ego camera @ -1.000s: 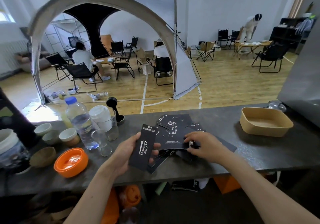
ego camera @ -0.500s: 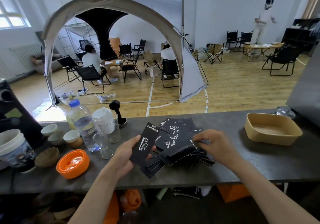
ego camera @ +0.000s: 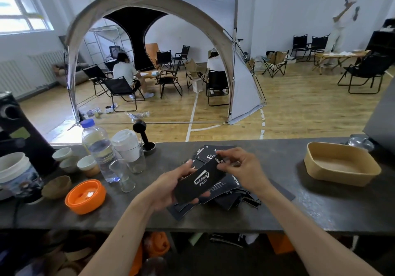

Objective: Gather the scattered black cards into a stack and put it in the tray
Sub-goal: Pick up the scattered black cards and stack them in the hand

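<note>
A black card (ego camera: 202, 182) with white script lettering is held above the counter between both hands, tilted so its far end rises toward the right. The left hand (ego camera: 168, 187) cradles its lower near end, thumb on top and fingers curled under the edge. The right hand (ego camera: 239, 169) pinches the upper far end between thumb and fingertips, and further black cards show behind those fingers; whether they are in the same grip cannot be told. Under and around the hands, the remaining black cards (ego camera: 230, 196) lie scattered in a loose overlapping heap on the dark grey counter (ego camera: 277, 211), some reaching toward the far edge and some fanned out toward the near edge.

The tan tray (ego camera: 342, 164) sits well apart to the right on the same counter, with nothing visible inside it.

To the left of the cards stand 2 clear glasses (ego camera: 124, 174), a plastic water bottle (ego camera: 99, 147) with a blue cap, a stack of white paper cups (ego camera: 127, 145) and a black tamper (ego camera: 143, 134) in a small stand. Nearer the left edge are an orange bowl (ego camera: 85, 196), a brown bowl (ego camera: 56, 187) and 3 small ceramic cups (ego camera: 85, 164). Beyond the counter, a grey dome tent (ego camera: 149, 40) stands on a wooden floor among folding chairs.
</note>
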